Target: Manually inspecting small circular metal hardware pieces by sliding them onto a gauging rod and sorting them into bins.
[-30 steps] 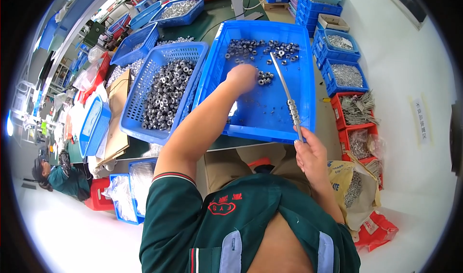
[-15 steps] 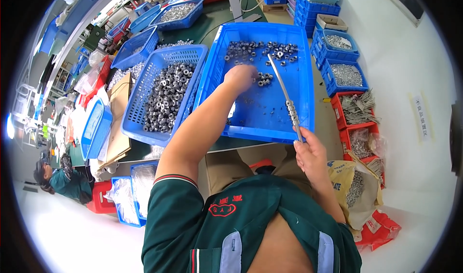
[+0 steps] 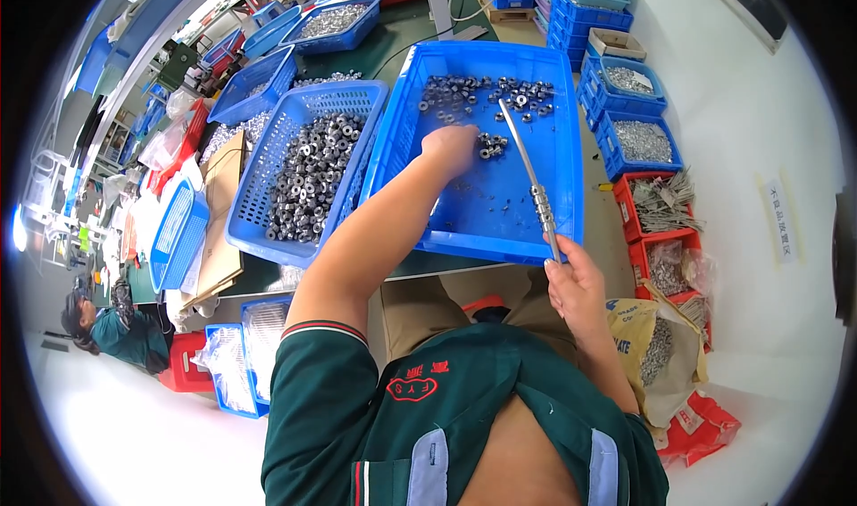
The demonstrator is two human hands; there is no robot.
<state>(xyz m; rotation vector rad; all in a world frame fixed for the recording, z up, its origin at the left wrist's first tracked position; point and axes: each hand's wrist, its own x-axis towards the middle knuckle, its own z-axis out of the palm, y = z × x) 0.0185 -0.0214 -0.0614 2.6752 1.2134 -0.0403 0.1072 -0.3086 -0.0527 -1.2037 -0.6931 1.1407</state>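
Observation:
A slim metal rod (image 3: 520,144) slants up over the blue tray (image 3: 576,175), its lower end pinched in the fingers of my right hand (image 3: 576,278). Several shiny ring-shaped metal parts (image 3: 542,208) are threaded on the rod just above that grip. Inside the tray, my left hand (image 3: 452,147) is low over the bottom, beside a small cluster of metal rings (image 3: 491,145). Its fingers are turned down and blurred, so what they hold, if anything, is hidden. More dark and shiny rings (image 3: 527,95) lie loose in the tray's far part.
Left of the tray stands a blue perforated basket (image 3: 239,225) heaped with metal rings. Stacked blue crates (image 3: 616,117) and red bins (image 3: 629,207) of metal parts line the right side. Cardboard (image 3: 223,211) leans beside the basket. A person (image 3: 125,332) sits at far left.
My left hand has shifted very slightly within the tray, staying near the ring cluster. The rod in my right hand has barely moved.

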